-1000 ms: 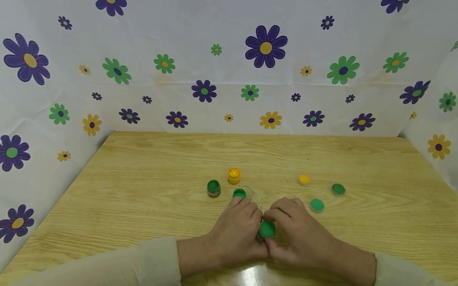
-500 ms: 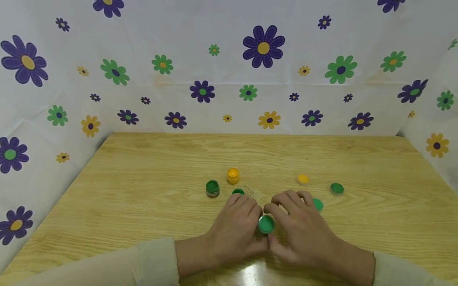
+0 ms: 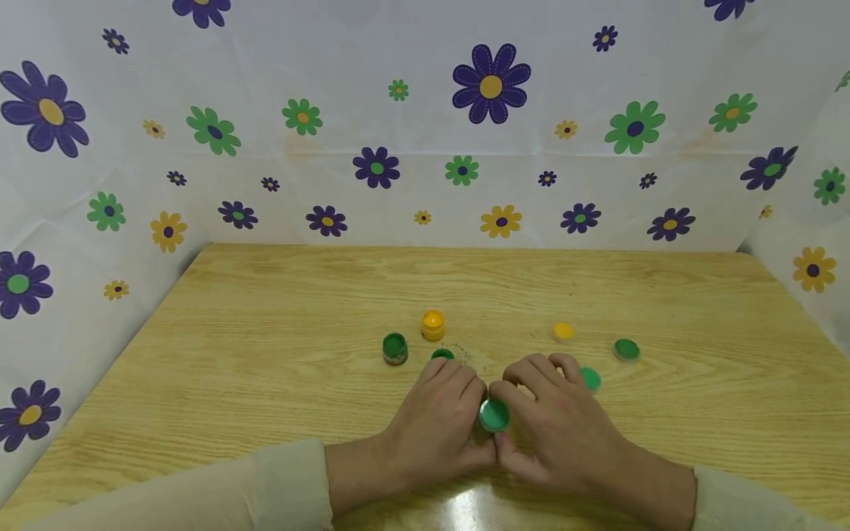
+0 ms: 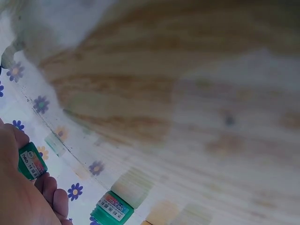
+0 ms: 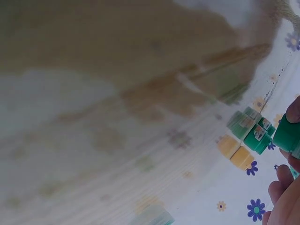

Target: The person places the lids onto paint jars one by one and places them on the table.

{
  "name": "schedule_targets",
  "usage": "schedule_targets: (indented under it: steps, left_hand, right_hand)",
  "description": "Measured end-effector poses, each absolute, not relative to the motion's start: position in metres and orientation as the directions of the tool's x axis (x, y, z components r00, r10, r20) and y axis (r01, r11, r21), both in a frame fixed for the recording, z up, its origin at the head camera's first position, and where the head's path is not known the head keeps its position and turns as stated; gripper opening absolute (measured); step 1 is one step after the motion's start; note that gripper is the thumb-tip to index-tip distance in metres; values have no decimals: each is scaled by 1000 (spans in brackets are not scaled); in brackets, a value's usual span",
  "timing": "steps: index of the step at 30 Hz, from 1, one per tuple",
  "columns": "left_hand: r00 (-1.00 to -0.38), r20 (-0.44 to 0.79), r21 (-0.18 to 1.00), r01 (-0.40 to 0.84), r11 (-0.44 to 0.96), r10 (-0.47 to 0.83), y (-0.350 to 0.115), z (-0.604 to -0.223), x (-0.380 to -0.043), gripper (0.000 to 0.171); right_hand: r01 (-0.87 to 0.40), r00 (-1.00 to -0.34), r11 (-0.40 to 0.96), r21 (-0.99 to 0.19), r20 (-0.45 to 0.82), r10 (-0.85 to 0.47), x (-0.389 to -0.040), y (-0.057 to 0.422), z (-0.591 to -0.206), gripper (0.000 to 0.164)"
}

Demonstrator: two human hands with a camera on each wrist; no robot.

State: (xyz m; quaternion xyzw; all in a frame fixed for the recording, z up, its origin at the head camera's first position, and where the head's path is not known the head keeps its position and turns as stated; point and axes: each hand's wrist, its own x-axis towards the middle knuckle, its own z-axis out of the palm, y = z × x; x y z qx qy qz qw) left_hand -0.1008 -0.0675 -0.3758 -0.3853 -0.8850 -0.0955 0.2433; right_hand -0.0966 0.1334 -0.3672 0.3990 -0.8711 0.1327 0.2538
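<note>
A small paint jar (image 3: pixel 494 415) with a bright green top stands between my two hands in the head view. My left hand (image 3: pixel 434 424) grips its left side, thumb at the near edge. From the right, my right hand (image 3: pixel 561 428) pinches the jar between thumb and index finger, its other fingers bent beyond it. The left wrist view shows the white label on the held green jar (image 4: pixel 33 161), between thumb and fingers. At the right edge of the right wrist view, the same green jar (image 5: pixel 287 135) sits among the fingers.
Beyond the left hand are an uncovered dark green jar (image 3: pixel 395 349), a yellow jar (image 3: pixel 433 325) and a partly hidden green jar (image 3: pixel 442 355). To the right lie a yellow lid (image 3: pixel 563 331), a dark green lid (image 3: pixel 626 349) and a light green lid (image 3: pixel 589 378), partly covered by my right hand.
The held jar's top has tipped to face the head camera more and shifted slightly away from me. My right hand's outer fingers have risen and now partly cover the light green lid.
</note>
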Motion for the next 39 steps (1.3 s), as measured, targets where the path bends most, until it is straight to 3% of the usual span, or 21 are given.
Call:
schedule_targets:
  steps: [7,18,30,39]
  left_hand:
    - [-561,525,-28,740,672,640,-67,-377,-101,41]
    - [-590,478,-16,735,678,651,-68,-375,-100,43]
    - [-586,517,9,733,680,624,-68,-377,-102,38]
    - [-582,524,10,734,679,622,-67,-378,-103,36]
  right_hand:
    - [-757,-556,652,-27,550,-623,-96,133,-367,30]
    - [-757,-554,652,-32,561,-615,-98,134,-368,37]
    - [-814,-475,580,-30,611,-634,-99,132,-365,36]
    - [-822,-476,569,-40,597,-645,-100,133,-366,33]
